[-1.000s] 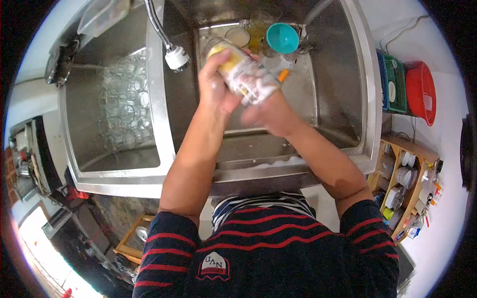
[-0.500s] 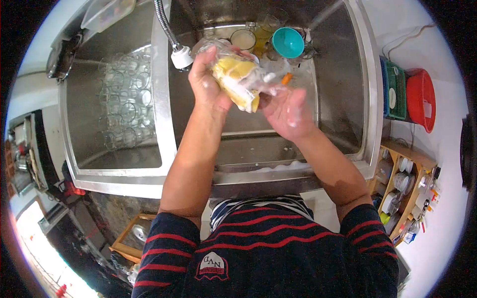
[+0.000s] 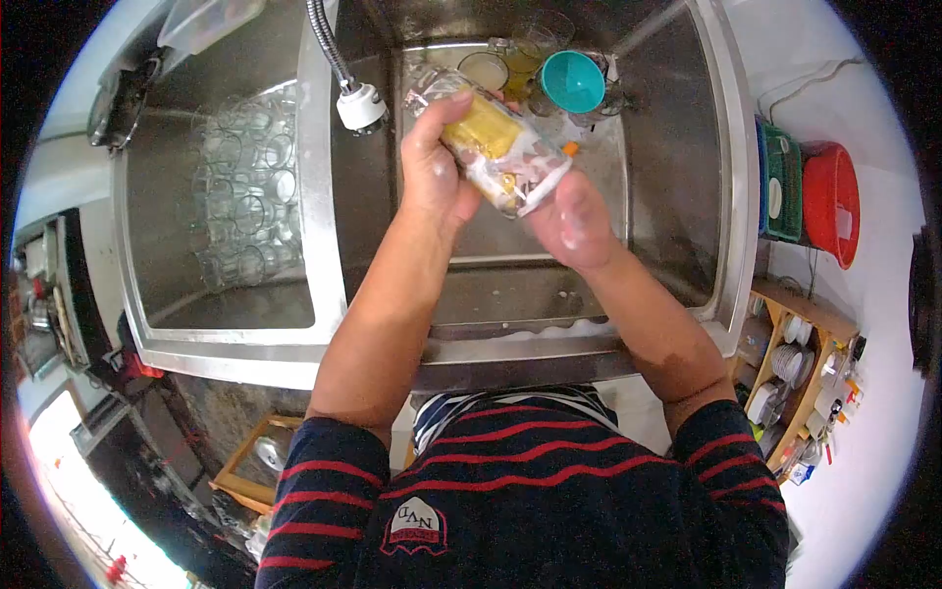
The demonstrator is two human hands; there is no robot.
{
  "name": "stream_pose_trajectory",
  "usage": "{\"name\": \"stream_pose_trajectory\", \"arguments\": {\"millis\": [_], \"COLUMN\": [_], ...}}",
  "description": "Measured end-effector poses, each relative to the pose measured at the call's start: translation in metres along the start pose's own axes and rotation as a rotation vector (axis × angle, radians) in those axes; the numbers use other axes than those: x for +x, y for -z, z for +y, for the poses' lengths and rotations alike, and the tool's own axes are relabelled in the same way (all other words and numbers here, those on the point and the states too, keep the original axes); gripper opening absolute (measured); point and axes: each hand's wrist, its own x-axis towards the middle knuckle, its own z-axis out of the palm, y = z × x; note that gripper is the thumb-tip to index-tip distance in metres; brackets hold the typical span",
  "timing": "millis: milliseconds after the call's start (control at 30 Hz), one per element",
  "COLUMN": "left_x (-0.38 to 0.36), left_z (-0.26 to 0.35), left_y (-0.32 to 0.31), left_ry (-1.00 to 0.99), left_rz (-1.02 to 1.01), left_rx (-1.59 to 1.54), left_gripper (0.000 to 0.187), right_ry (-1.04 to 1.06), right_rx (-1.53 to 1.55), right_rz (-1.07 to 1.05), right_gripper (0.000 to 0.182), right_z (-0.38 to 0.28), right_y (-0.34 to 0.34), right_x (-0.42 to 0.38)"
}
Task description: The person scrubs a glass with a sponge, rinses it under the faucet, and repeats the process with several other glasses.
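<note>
In the sink basin's middle, my left hand is wrapped round a clear drinking glass, tilted with its soapy rim toward my right hand. A yellow sponge shows through the glass wall and appears to be inside it. My right hand is at the glass's mouth, its fingers partly hidden by glass and foam and seemingly reaching in to the sponge. White suds coat the rim.
A teal bowl and several used glasses stand at the basin's back. Many clear glasses fill the left basin. A hose spout hangs by the divider. Red and green baskets are at right.
The yellow sponge was round the outside of the foamy glass; now it shows through the glass wall. The glass has turned, and my right hand has moved to its mouth.
</note>
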Motion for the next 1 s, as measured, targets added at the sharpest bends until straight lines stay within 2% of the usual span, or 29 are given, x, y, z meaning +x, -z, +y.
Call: {"name": "stream_pose_trajectory", "arguments": {"millis": [67,133,167,233,267,300,333,367,400,433,467,500,567,600,667,700,767,800,833,867,900,967,1000], "left_x": [0.000,0.005,0.006,0.000,-0.004,-0.007,-0.007,-0.003,0.002,0.004,0.004,0.001,-0.001,-0.003,-0.007,-0.007,-0.004,0.000,0.001,0.000,-0.003,-0.001,-0.004], "left_z": [0.002,-0.003,-0.005,-0.005,-0.006,-0.006,-0.006,-0.006,-0.006,-0.006,-0.006,-0.006,-0.006,-0.007,-0.008,-0.006,-0.005,-0.006,-0.008,-0.009,-0.010,-0.011,-0.009], "left_y": [-0.007,0.005,0.011,0.006,0.002,-0.004,-0.005,-0.003,-0.002,0.000,0.003,0.006,0.009,0.003,-0.005,-0.008,-0.007,-0.003,0.000,0.003,0.006,0.006,-0.001], "left_ry": [-0.004,0.034,0.072,0.056,0.039,0.024,0.039,0.033,0.038,0.047,0.151,0.160,0.145,0.101,0.076,0.049,0.054,0.111,0.169,0.172,0.140,0.073,0.037], "left_rz": [0.184,0.186,0.189,0.201,0.070,-0.056,-0.059,-0.060,0.043,0.146,0.191,0.194,0.128,0.108,0.028,-0.053,-0.042,0.081,0.203,0.207,0.104,-0.121,-0.157], "left_rx": [0.102,0.107,0.115,0.097,-0.018,-0.135,-0.017,-0.023,0.015,0.055,-0.007,-0.002,0.094,0.041,-0.015,-0.069,0.018,0.025,0.037,0.041,0.002,-0.075,-0.139], "left_gripper": [0.033,0.034,0.035,0.035,0.030,0.026,0.036,0.036,0.036,0.036,0.035,0.035,0.036,0.038,0.037,0.036,0.035,0.036,0.037,0.037,0.039,0.044,0.046], "right_ry": [0.003,0.315,0.310,0.226,-0.020,-0.018,0.044,0.105,0.100,0.227,0.344,0.338,0.412,0.421,-0.041,-0.040,0.256,0.250,0.329,0.409,0.408,-0.093,0.049], "right_rx": [-0.117,-1.209,-1.207,-0.558,0.056,0.056,0.064,0.070,0.067,-0.617,-1.300,-1.296,-1.075,-1.078,0.199,0.196,-0.655,-0.653,-0.918,-1.183,-1.180,0.129,0.296], "right_rz": [-0.032,-0.154,-0.149,-0.101,-0.030,-0.029,-0.010,0.006,0.002,-0.061,-0.119,-0.111,-0.077,-0.071,0.003,-0.002,-0.087,-0.088,-0.092,-0.094,-0.093,0.005,0.037], "right_gripper": [0.066,0.070,0.070,0.077,0.081,0.081,0.083,0.085,0.085,0.084,0.084,0.084,0.083,0.083,0.080,0.080,0.071,0.071,0.068,0.066,0.066,0.070,0.076], "right_z": [-0.001,0.001,0.002,0.003,0.004,0.002,-0.001,-0.004,-0.006,-0.007,-0.007,-0.005,0.000,0.002,0.005,0.002,-0.001,0.001,0.004,0.006,0.012,0.022,0.012], "right_y": [0.005,0.004,0.001,-0.006,-0.010,-0.011,-0.012,-0.013,-0.011,-0.007,-0.005,-0.007,-0.010,-0.009,-0.008,-0.005,0.001,0.001,-0.001,-0.003,-0.002,0.003,-0.008], "right_x": [0.001,0.005,0.004,0.003,-0.002,-0.003,-0.002,-0.001,0.003,0.008,0.010,0.007,0.006,0.004,-0.004,-0.002,0.006,0.007,0.007,0.007,0.004,0.000,0.001]}}
